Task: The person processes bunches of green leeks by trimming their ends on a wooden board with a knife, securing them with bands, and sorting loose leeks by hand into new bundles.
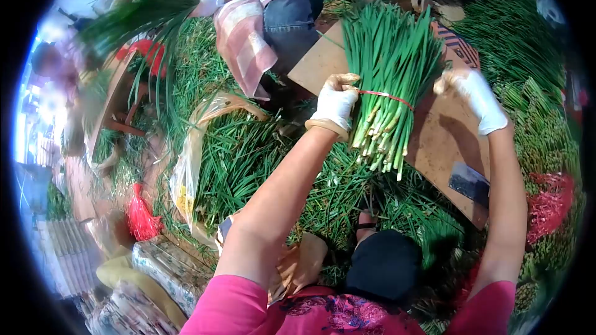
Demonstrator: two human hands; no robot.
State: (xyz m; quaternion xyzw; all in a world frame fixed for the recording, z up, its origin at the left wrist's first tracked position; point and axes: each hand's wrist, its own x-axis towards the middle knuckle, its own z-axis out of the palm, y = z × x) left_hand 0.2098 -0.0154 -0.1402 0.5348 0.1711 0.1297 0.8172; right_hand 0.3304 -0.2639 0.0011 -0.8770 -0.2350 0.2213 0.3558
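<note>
A thick bundle of green stalks (pixel 394 56) lies over a brown board (pixel 444 142), its pale cut ends pointing down toward me. Around its lower part runs a thin red band (pixel 388 95). My gloved left hand (pixel 336 100) is closed at the bundle's left side, its fingers pinching the band. To the right of the bundle, a little apart from it, is my gloved right hand (pixel 467 92), blurred, so its fingers are unclear. A dark flat rectangle (pixel 469 184) lies on the board near my right forearm.
Loose green leaves (pixel 242 155) cover the ground around a plastic bag (pixel 186 167). Red ties (pixel 143 214) lie at left, more red strands (pixel 549 205) at right beside stacked green bundles (pixel 537 124). Another person's gloved hand (pixel 210 2) holds long leaves at the top left.
</note>
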